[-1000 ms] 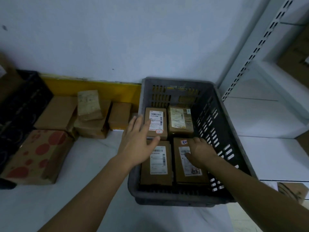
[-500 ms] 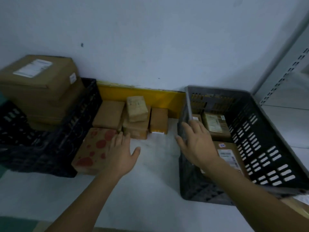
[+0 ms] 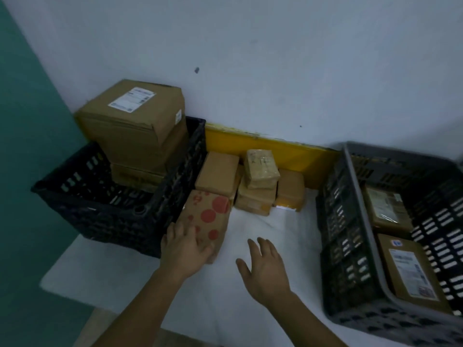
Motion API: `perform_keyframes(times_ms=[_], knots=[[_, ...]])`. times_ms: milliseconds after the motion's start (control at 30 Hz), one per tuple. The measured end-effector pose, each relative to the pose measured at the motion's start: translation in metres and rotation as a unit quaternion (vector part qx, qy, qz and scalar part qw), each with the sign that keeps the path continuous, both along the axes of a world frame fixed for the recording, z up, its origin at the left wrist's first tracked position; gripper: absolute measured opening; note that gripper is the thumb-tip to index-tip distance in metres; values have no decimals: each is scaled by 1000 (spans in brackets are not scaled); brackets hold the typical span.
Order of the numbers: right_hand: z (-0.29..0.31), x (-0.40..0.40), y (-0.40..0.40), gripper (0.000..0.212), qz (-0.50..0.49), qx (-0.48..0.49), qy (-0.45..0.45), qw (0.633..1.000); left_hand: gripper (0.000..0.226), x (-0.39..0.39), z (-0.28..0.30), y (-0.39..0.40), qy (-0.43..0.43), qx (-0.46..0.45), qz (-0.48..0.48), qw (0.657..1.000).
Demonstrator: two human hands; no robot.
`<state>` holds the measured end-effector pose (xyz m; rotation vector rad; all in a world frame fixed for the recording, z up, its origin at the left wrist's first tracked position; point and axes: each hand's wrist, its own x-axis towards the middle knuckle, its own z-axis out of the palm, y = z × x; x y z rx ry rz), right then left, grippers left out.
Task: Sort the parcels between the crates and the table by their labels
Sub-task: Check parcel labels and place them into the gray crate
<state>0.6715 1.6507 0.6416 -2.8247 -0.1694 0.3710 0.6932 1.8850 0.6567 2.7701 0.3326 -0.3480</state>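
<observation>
On the white table (image 3: 250,296), just beside the black crate (image 3: 120,211), lies the red-dotted parcel (image 3: 208,219); the left hand (image 3: 184,249) rests on its near end, fingers spread flat. Apart to the right, the right hand (image 3: 265,269) hovers with fingers spread, holding nothing. Behind, small brown parcels (image 3: 255,186) sit against the wall. At the far right, the grey crate (image 3: 350,234) holds labelled parcels (image 3: 411,269).
</observation>
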Motion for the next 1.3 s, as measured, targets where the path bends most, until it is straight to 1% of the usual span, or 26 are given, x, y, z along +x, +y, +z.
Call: perform_keyframes(times_ms=[100,267,367,400,500,533,667,867,900,967,1033,1100,1133,1200,1267,1300], knots=[[-11,16,12,105,13,-4,18,1000,108,12,-9,5,22,10,-2,1000],[-30,44,20,107,10,6,39,999,116,41,-17,8,54,27,12,998],[-38,56,21,108,10,9,59,998,118,51,-24,3,67,56,20,996],[-40,58,22,105,10,12,64,998,119,54,-28,2,75,62,18,995],[-42,64,25,86,12,9,73,997,122,57,-42,-1,125,79,14,989],[-43,65,25,86,10,7,77,997,122,58,-47,-3,135,85,15,987],[-46,72,25,104,-7,-8,71,997,117,64,-58,-6,128,78,34,988],[-42,74,35,105,-34,-34,69,996,118,72,-49,7,153,34,21,987],[-43,73,38,104,-38,-36,65,996,118,73,-44,9,156,12,33,987],[-47,68,42,101,-53,-34,70,996,119,74,-35,12,155,-61,62,984],[-49,62,45,89,-82,-16,68,994,121,71,-28,14,143,-141,71,977],[-45,56,45,75,-130,43,66,988,120,67,-27,13,120,-209,66,968],[-42,54,44,73,-165,90,68,980,117,65,-26,12,111,-252,66,959],[-37,50,40,81,-242,193,100,946,109,62,-25,13,107,-363,75,922],[-26,46,37,93,-299,303,142,893,94,59,-18,16,111,-468,79,873],[-21,43,37,93,-316,363,161,862,82,58,-13,18,118,-505,78,852]])
